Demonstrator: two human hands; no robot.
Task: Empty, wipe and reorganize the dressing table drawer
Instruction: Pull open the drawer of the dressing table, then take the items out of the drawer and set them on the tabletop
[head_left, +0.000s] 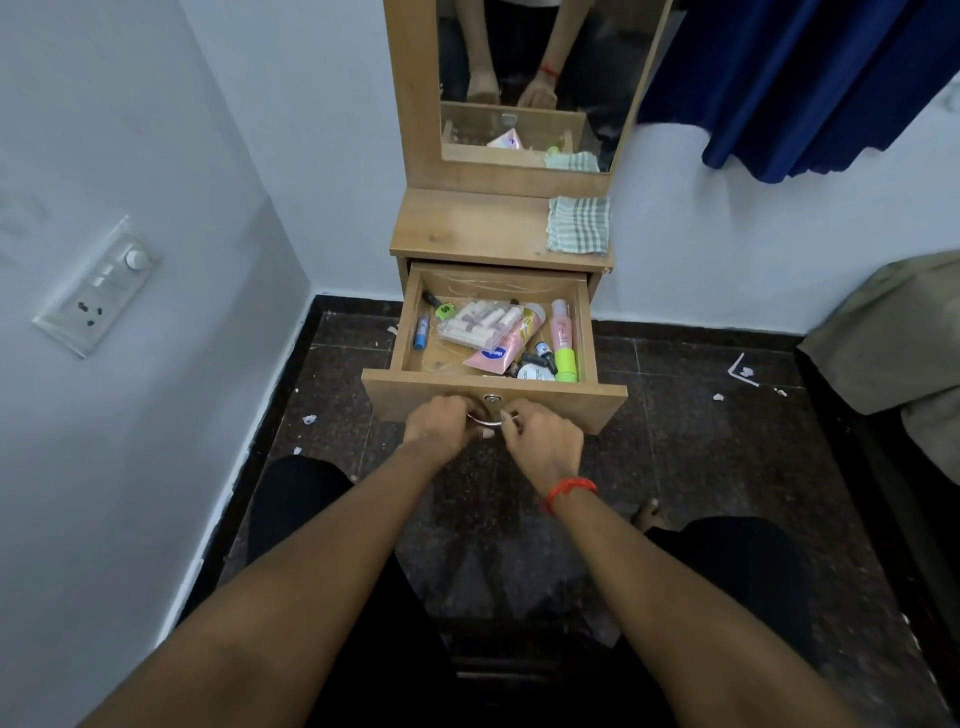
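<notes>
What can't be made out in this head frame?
Head view only:
- Handle: mostly covered by the left hand and right hand gripping it.
- Drawer floor under the clear pouch and pink tube: hidden by them.
- Pink bottle label: too small to read.
- Mirror: top cut off by the frame edge.

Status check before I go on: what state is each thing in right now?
drawer: pulled open, not yet emptied.
handle: gripped by both hands.
left hand: curled round the handle.
right hand: curled round the handle.
checked cloth: folded, on the table top.
pink tube: lying flat in the drawer.
</notes>
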